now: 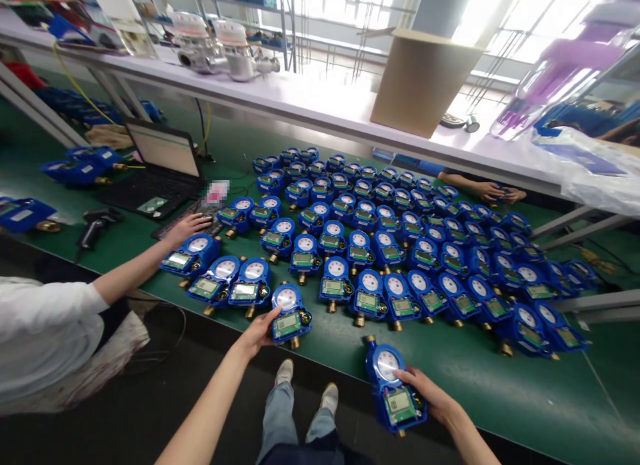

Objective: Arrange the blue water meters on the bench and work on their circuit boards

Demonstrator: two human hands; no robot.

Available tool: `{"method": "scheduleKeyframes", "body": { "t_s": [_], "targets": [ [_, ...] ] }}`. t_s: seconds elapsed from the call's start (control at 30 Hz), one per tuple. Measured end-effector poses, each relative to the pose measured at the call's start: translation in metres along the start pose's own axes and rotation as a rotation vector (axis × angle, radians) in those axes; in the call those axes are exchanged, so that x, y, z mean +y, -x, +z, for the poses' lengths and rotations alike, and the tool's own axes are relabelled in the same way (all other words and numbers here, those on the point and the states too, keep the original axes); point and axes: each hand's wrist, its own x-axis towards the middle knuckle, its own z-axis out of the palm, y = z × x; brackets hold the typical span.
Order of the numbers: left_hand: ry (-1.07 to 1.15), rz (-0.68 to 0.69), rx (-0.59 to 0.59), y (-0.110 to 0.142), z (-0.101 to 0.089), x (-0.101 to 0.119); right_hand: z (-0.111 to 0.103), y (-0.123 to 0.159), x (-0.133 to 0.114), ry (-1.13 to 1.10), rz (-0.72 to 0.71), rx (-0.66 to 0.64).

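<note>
My left hand [259, 332] grips the side of a blue water meter [291, 314] with a white dial and green display, resting near the front edge of the green table [500, 385]. My right hand [430, 393] holds a second blue meter [394, 385] at the table's front edge, apart from the rest. Several more blue meters [400, 252] stand in rows across the table behind them.
A person in a white sleeve at the left reaches a hand [189, 226] to a meter near a laptop [160, 165] and a barcode scanner [95, 226]. Another person's hands [493, 192] work at the far side. A cardboard box [420, 82] stands on the raised shelf.
</note>
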Motion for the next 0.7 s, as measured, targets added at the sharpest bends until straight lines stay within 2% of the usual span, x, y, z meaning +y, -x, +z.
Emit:
{"method": "scheduleKeyframes", "body": {
  "t_s": [0.1,0.23,0.33,0.5,0.7],
  "targets": [
    [0.003,-0.017,-0.006,-0.003,-0.006,0.001,0.032,-0.018,-0.011,0.056,-0.012,-0.094],
    [-0.001,-0.034,-0.004,-0.006,-0.012,0.005,0.084,-0.065,-0.035,0.134,-0.043,-0.200],
    [-0.005,-0.046,0.006,-0.009,-0.014,0.006,0.112,-0.097,-0.055,0.172,-0.057,-0.239],
    [0.001,-0.063,0.038,-0.011,-0.018,0.005,0.127,-0.121,-0.080,0.232,-0.064,-0.207],
    [0.038,-0.061,0.071,-0.007,-0.015,0.005,0.127,-0.122,-0.084,0.278,-0.065,-0.140]
  ]
}}
